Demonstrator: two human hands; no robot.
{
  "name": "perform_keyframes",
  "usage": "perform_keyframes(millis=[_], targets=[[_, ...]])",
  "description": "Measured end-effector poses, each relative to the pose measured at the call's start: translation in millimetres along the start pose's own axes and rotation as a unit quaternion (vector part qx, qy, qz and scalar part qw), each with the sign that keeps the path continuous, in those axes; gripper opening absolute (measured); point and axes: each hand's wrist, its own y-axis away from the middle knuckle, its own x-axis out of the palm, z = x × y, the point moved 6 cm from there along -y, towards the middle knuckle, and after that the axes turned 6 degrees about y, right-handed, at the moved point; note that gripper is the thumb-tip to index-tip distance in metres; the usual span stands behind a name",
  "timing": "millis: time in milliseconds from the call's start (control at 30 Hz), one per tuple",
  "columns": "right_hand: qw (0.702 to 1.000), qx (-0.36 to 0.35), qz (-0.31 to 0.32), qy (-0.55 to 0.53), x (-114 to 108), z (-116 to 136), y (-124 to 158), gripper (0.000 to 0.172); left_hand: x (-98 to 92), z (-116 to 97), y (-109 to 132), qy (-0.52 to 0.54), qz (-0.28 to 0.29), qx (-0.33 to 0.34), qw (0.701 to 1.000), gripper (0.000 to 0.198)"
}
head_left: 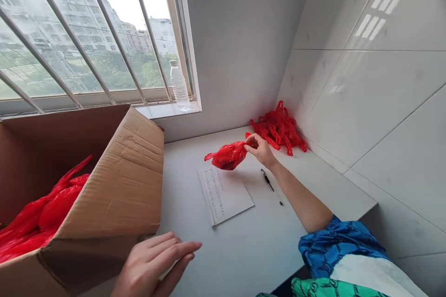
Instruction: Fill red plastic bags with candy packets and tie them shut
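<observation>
My right hand (259, 149) pinches the end of a red plastic bag (228, 155), which hangs just over the top edge of a notebook (226, 197) with handwritten marks. My left hand (155, 260) is low in the picture, near the cardboard box, with its fingers extended and nothing held. A black pen (267, 180) lies on the white table (209, 260), right of the notebook and beside my right forearm. Behind my right hand, a heap of red bags (280, 127) rests in the corner by the wall.
An open cardboard box (128, 171) stands at the left with red bags (62, 206) inside. A clear bottle (179, 86) is on the windowsill (163, 110) behind it. Barred window at upper left, tiled wall (376, 116) at right. The table's front edge runs under my right arm.
</observation>
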Motion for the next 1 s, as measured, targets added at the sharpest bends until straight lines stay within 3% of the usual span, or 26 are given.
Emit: perform_keyframes(millis=[133, 200, 300, 400, 567, 667, 800, 900, 1000], targets=[[0.976, -0.058, 0.199, 0.068, 32.1, 25.8, 48.8, 0.014, 12.6, 9.4, -24.9, 0.033, -0.018, -0.042, 0.998, 0.021], [0.962, -0.071, 0.235, 0.115, 36.3, 30.1, 67.6, 0.011, 19.8, 23.5, -34.4, 0.032, -0.039, -0.082, 0.995, 0.019], [0.975, -0.063, 0.172, 0.126, 27.7, 33.4, 78.5, 0.014, 34.5, 48.8, -46.9, 0.020, -0.071, -0.139, 0.988, 0.021], [0.980, -0.068, 0.127, 0.138, 25.5, 34.9, 84.0, 0.019, 61.0, 72.6, -60.9, 0.002, -0.060, -0.176, 0.983, 0.026], [0.948, -0.099, 0.185, 0.238, 51.1, 20.5, 97.8, 0.020, 117.3, 105.2, -76.8, -0.058, 0.038, -0.218, 0.974, 0.025], [0.932, -0.094, 0.210, 0.279, 62.1, 7.0, 102.2, 0.014, 134.0, 114.6, -77.3, -0.092, 0.057, -0.208, 0.972, 0.022], [0.943, -0.083, 0.213, 0.243, 62.6, 7.3, 101.6, 0.018, 131.0, 116.6, -73.6, -0.087, 0.024, -0.185, 0.979, 0.028], [0.966, -0.092, 0.143, 0.195, 52.2, 19.2, 97.5, 0.026, 116.7, 120.1, -70.9, -0.028, -0.037, -0.202, 0.978, 0.031], [0.981, -0.064, 0.064, 0.171, 37.5, 21.4, 93.5, 0.014, 103.3, 130.7, -66.2, 0.014, -0.083, -0.258, 0.963, 0.035]])
